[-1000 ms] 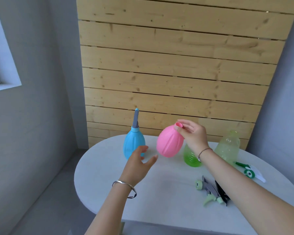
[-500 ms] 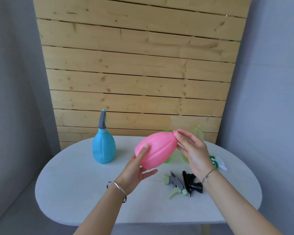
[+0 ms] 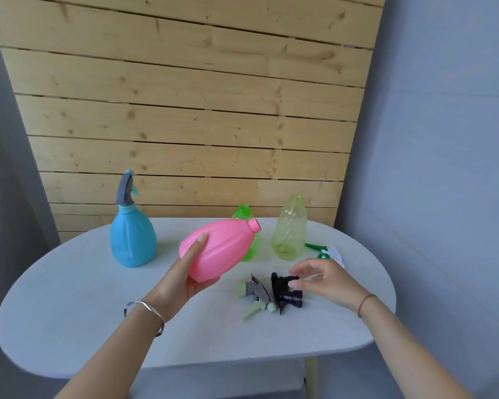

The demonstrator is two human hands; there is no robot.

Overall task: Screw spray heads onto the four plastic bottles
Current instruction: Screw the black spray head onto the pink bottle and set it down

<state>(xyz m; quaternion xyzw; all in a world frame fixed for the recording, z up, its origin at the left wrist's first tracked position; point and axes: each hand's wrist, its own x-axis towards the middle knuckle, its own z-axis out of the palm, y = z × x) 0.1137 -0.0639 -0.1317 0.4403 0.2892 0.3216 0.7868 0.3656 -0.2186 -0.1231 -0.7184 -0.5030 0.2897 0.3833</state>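
Her left hand [image 3: 182, 283] grips the pink bottle [image 3: 216, 251], tilted above the table's [image 3: 69, 312] middle. The right hand [image 3: 323, 279], fingers loosely apart, touches the black spray head [image 3: 284, 292] toward the right edge.

Blue bottle [image 3: 133, 240], pink bottle [image 3: 216, 250], two green bottles, black spray head [image 3: 284, 292], white table [image 3: 69, 298].

No legible text, labels, brand marks or numbers anywhere in view
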